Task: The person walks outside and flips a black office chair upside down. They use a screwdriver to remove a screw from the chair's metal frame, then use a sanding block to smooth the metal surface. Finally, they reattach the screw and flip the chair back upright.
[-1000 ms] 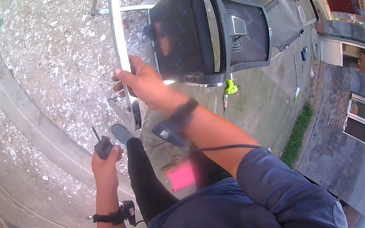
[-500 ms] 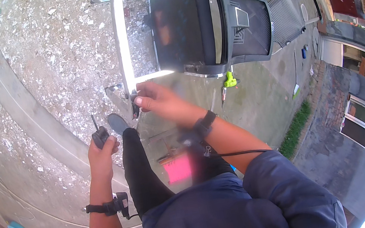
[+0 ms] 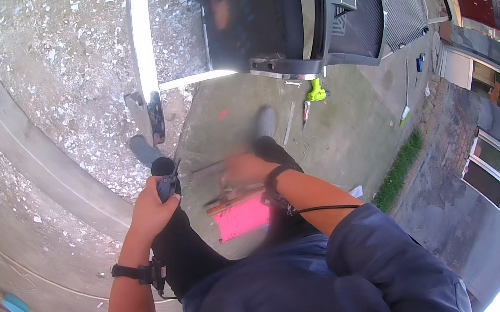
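Note:
My left hand (image 3: 153, 208) is closed on a small dark tool-like piece (image 3: 167, 185) with a thin rod sticking out of it, held above my left knee. Blurred by motion, my right hand (image 3: 248, 168) is low over the ground between my legs. Beneath it and beside it are some long thin items, too smeared to name, and a bright pink sheet-like thing (image 3: 240, 219) with a brown edge. Ahead, a black office chair (image 3: 254, 11) lies tipped over. Its shiny metal frame (image 3: 143, 38) ends in a dark end piece (image 3: 156, 116) near my left foot.
On the concrete to the right lie a lime-green power tool (image 3: 317, 91), a red-and-grey hand tool (image 3: 306, 112) and a thin strip (image 3: 289, 123). Mesh chairs (image 3: 401, 6) stand beyond. White flakes cover the ground on the left, near a curved concrete kerb (image 3: 8, 128).
My right hand has left the frame's dark end and moved down toward the items by the pink thing. My left hand has shifted right and the rod now tilts rightward. The view has shifted.

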The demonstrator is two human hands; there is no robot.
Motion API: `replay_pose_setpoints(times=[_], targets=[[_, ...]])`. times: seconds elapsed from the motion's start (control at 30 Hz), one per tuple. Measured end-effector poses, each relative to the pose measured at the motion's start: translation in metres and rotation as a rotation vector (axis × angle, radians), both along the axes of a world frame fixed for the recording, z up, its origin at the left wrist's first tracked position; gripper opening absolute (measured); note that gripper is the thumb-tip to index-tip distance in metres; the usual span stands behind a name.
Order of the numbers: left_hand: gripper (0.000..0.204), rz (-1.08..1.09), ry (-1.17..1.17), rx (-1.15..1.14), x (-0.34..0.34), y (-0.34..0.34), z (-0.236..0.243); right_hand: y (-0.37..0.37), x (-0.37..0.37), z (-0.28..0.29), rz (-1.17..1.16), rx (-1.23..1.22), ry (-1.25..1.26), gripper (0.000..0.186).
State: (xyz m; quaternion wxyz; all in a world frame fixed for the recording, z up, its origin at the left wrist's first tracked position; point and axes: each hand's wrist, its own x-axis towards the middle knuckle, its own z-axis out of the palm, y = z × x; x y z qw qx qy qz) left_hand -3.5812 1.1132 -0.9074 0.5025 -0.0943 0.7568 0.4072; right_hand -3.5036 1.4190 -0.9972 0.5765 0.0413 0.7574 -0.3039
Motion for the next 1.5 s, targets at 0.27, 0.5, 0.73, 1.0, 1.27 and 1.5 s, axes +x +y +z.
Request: replay_pose_setpoints(times=[0.27,0.5,0.73,1.0,1.27,1.5], targets=[[0.043,-0.101,0.082,-0.028,-0.006,0.09,-0.072,0.003,0.105,-0.091,0.235,-0.185,-0.127,0.047],[0.042,-0.057,0.001,0.044,-0.006,0.143,-0.114,0.023,0.237,-0.168,0.452,-0.358,0.07,0.044],[0.04,-0.089,0.067,0.045,-0.012,0.159,-0.14,0.018,0.221,-0.171,0.401,-0.416,-0.2,0.043],[0.038,-0.18,0.296,0.049,-0.032,0.159,-0.15,0.015,0.111,-0.121,0.433,-0.415,-0.435,0.045],[0.035,-0.281,0.432,0.0,-0.066,0.16,-0.144,0.015,0.041,-0.127,0.526,-0.511,-0.477,0.042],[0.037,-0.343,0.649,-0.027,-0.088,0.158,-0.147,0.013,0.014,-0.18,0.543,-0.445,-0.355,0.059]])
